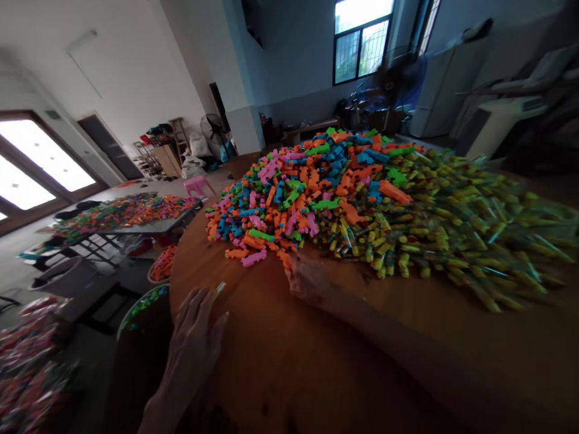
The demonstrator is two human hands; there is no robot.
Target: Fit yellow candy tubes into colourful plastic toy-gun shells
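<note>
A heap of orange, blue, green and pink plastic pieces point(289, 193) lies on the round wooden table point(262, 337). Against its right side spreads a pile of yellow tube-like pieces point(434, 223) with clear parts. My right hand point(310, 280) is at the front edge of the coloured heap, its fingers closed on an orange piece point(284, 258). Near the table's left edge, my left hand point(199, 328) has its fingers stretched out and holds nothing. A small pale, shiny strip point(221, 288) lies by its fingertips.
Left of the table stand a tub with green and blue pieces point(140, 310) and a basket of orange pieces point(163, 264). Farther left are a low table point(165, 226) covered in coloured pieces, a pink stool point(196, 184) and red-and-pink bagged items point(34, 361).
</note>
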